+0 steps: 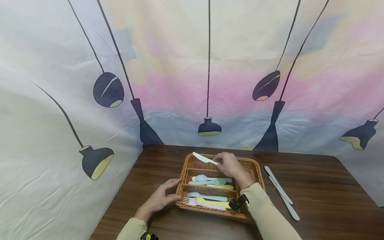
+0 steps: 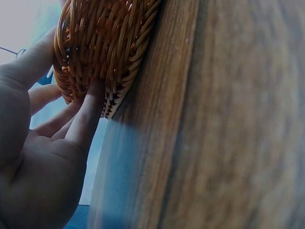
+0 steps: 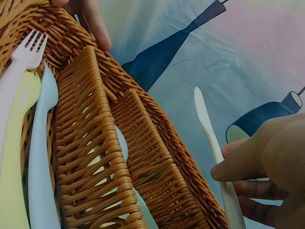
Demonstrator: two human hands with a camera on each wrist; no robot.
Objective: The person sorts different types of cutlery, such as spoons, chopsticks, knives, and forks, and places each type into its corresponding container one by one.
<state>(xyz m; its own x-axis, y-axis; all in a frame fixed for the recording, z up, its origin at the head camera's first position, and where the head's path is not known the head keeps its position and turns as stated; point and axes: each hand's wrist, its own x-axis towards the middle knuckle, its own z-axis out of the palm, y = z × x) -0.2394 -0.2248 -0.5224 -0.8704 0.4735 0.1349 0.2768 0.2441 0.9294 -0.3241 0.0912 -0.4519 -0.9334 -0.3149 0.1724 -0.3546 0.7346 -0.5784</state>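
Note:
A brown wicker cutlery basket stands on the table, with dividers inside. Over its far compartment, my right hand pinches a white table knife by the handle between thumb and fingers, blade pointing left. The right wrist view shows this knife held above the rim. My left hand touches the basket's left end, its fingers extended against the woven wall. Spoons in blue, green and yellow lie in the middle compartment. The near compartment holds a pink fork, a yellow one and a blue fork.
Two pale knives lie crossed on the dark wooden table, to the right of the basket. Behind the table hangs a cloth backdrop printed with lamps; it also runs along the left side.

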